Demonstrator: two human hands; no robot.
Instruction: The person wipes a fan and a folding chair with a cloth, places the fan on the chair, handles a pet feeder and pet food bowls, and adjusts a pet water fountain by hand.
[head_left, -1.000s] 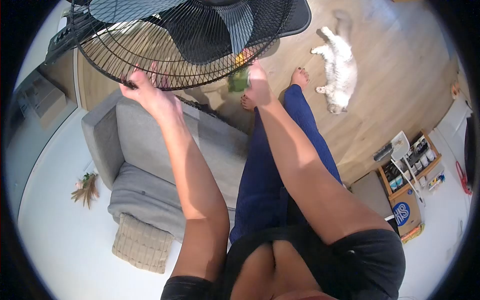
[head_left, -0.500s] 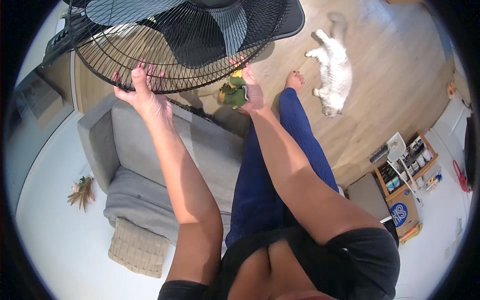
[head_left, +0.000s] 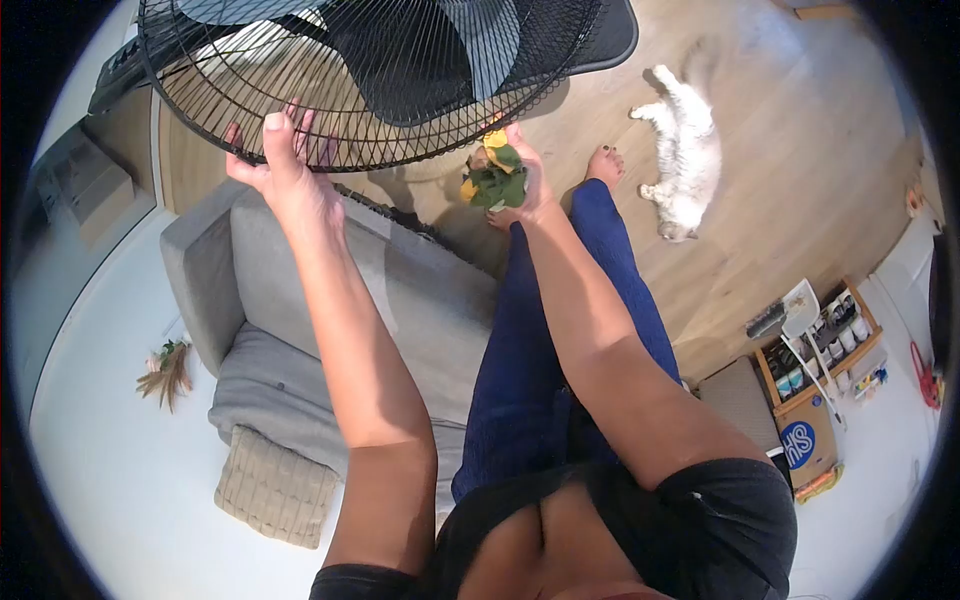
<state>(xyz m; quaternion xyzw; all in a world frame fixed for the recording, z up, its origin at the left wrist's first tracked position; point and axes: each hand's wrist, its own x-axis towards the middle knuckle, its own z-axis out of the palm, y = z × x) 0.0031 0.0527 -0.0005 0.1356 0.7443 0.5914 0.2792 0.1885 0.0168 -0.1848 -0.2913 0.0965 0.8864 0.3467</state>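
Note:
A large black wire fan grille (head_left: 400,140) fills the top of the head view, with grey and dark blades behind its bars. My left hand (head_left: 290,185) is closed on its lower left rim, thumb in front and fingertips showing behind the wires. Near the lower right rim, my right hand (head_left: 535,180) is closed around a crumpled green and yellow cloth (head_left: 497,183). The cloth hangs from the palm close under the grille; whether it touches the wires I cannot tell.
A grey sofa (head_left: 340,250) with a knitted cushion (head_left: 277,488) stands at the left. A white cat (head_left: 685,160) lies on the wooden floor. To the right are a wooden rack of small containers (head_left: 820,340), a cardboard box (head_left: 808,440) and a white long-handled dustpan (head_left: 801,308).
My right hand and the cloth have moved slightly right, and the cloth has bunched differently, with more yellow near the rim. My left hand still grips the grille. The whole view has shifted a little.

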